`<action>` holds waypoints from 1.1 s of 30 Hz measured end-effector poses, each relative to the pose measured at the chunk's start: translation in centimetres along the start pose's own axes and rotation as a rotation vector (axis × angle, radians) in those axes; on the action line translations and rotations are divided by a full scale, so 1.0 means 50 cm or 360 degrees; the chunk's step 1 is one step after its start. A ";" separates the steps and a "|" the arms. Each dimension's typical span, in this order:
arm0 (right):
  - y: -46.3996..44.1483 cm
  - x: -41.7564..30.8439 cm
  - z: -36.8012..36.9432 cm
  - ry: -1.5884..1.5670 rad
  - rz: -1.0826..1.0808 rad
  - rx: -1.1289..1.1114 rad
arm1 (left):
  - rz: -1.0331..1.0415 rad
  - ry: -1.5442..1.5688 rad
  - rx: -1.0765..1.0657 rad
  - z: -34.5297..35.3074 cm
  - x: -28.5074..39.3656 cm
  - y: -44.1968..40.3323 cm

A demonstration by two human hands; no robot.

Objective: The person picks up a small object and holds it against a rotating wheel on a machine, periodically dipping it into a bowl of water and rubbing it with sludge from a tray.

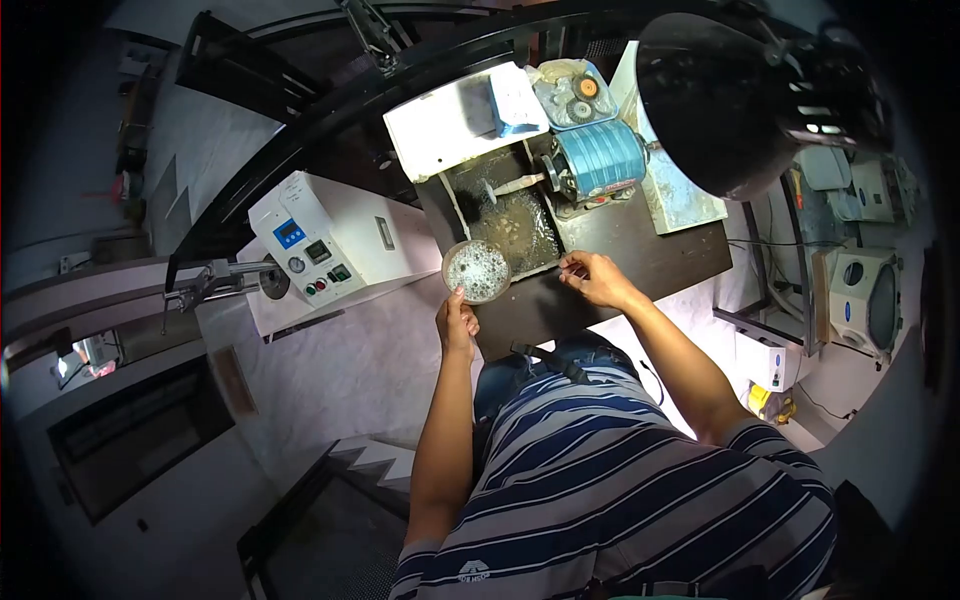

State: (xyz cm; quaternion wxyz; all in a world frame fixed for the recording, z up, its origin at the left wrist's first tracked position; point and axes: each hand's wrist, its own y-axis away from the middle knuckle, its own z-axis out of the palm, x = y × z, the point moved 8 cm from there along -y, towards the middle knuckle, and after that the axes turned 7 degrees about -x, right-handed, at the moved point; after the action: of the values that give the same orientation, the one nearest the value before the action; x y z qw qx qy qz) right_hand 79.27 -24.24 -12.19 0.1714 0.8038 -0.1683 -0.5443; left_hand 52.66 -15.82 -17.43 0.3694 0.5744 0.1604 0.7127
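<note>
My left hand (457,322) grips a round bowl (477,271) of foamy, bubbly liquid by its near rim, at the front left corner of the bench. To its right, my right hand (590,277) is near the tray's front edge, its thumb and fingertips pinched together; anything between them is too small to make out. Beyond both hands lies a wet, dirty tray (513,225). A blue motor (600,160) stands at the tray's right, and its spindle (518,185) reaches left over the tray with a small wheel at the tip.
A white control box (330,235) stands left of the bench (650,262). Behind the motor sits a container (575,95) with round wheels. A large dark lamp shade (710,105) hangs at the upper right. White panels (450,120) edge the tray's back.
</note>
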 end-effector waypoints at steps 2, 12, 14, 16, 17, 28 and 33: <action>0.009 0.001 -0.012 0.0025 -0.0052 0.0023 | -0.0019 0.0072 0.0163 0.009 0.009 0.010; 0.033 0.043 -0.034 -0.0107 -0.0007 0.0083 | 0.0051 -0.0118 0.0317 0.024 0.031 0.001; 0.031 0.051 -0.031 -0.0084 0.0001 0.0070 | 0.0054 -0.0153 0.0321 0.031 0.036 0.003; 0.028 0.049 -0.030 -0.0149 -0.0013 0.0069 | 0.0050 -0.0182 0.0329 0.034 0.038 0.005; 0.024 0.048 -0.031 -0.0207 -0.0027 0.0069 | 0.0051 -0.0192 0.0324 0.036 0.038 0.006; -0.105 0.001 -0.002 0.0001 -0.0081 -0.0127 | 0.0099 0.0322 -0.0062 0.038 0.007 0.020; -0.225 -0.036 0.070 0.0776 -0.0391 -0.0070 | 0.0204 0.0374 -0.0129 0.042 0.022 0.040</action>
State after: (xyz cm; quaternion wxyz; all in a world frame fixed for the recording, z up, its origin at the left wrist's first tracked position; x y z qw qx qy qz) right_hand 76.29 -13.79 -17.10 0.1571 0.9215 -0.0115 -0.3550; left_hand 53.85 -16.83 -14.75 0.3247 0.4806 0.1367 0.8031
